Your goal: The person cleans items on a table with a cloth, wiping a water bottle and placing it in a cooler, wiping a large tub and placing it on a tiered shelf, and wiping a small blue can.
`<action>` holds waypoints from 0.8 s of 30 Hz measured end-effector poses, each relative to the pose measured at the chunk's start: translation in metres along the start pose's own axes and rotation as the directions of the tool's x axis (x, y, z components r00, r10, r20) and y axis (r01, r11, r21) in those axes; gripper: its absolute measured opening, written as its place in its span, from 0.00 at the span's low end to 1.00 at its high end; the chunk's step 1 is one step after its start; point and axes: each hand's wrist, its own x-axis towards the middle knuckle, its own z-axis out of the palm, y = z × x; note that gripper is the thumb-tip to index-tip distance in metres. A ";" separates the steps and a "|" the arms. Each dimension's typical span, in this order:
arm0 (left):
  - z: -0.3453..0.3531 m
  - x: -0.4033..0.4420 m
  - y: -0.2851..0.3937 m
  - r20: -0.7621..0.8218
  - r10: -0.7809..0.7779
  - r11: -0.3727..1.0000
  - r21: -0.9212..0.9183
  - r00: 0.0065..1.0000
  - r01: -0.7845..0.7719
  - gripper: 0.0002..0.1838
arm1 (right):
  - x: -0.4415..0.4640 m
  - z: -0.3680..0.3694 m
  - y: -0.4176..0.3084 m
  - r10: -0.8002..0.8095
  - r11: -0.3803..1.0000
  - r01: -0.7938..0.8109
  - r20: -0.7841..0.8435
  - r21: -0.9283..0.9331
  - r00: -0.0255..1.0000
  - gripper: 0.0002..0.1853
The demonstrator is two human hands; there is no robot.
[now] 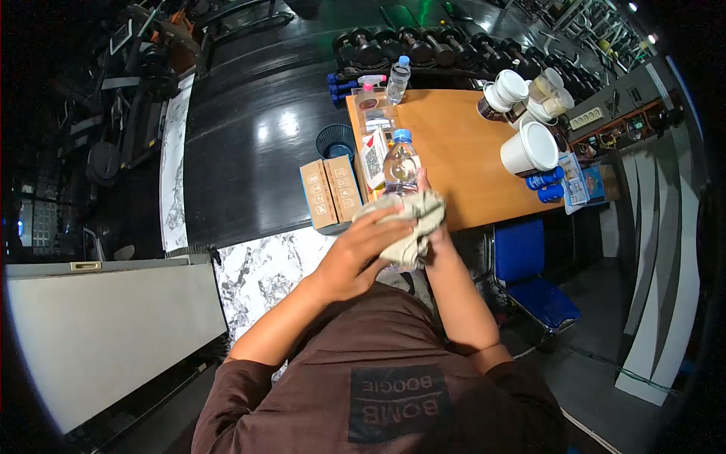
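Observation:
A clear plastic bottle [401,163] with a blue cap is held upright close to my body, in front of the wooden table. My left hand [361,253] presses a crumpled light cloth [417,227] against the lower part of the bottle, its fingers spread over the fabric. Behind the cloth, my right hand [436,227] grips the bottle from the right side, and most of its fingers are hidden. The bottle's base shows just below the cloth.
The wooden table [446,151] bears a second bottle [398,79], a pink-topped spray bottle [368,94] and white tubs [531,147]. A cardboard box [331,193] and dark basket [335,141] are at its left. A blue chair [520,250] stands at the right.

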 end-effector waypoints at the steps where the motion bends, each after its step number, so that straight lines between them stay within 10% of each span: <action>1: -0.004 -0.004 0.003 0.074 0.017 0.998 -0.057 0.997 -0.013 0.26 | -0.011 0.046 -0.017 0.022 0.997 -0.033 -0.149 -0.068 0.989 0.37; 5: -0.017 -0.028 -0.010 0.142 -0.037 0.886 -0.454 0.989 0.098 0.19 | -0.025 0.078 -0.029 -0.038 0.980 0.002 -0.181 -0.199 0.983 0.37; 12: -0.016 0.001 -0.015 -0.224 -0.066 0.998 -0.010 0.972 0.066 0.29 | -0.022 0.082 -0.012 -0.082 0.993 0.072 -0.121 -0.090 0.989 0.35; 20: -0.004 -0.030 0.012 -0.065 -0.022 0.993 -0.117 0.998 0.014 0.33 | -0.024 0.088 -0.036 0.029 0.990 -0.057 -0.216 -0.126 0.976 0.38; 24: -0.023 -0.031 0.005 -0.107 -0.030 0.981 -0.192 0.994 0.010 0.27 | -0.015 0.066 -0.025 0.092 0.995 -0.091 0.024 -0.032 0.995 0.37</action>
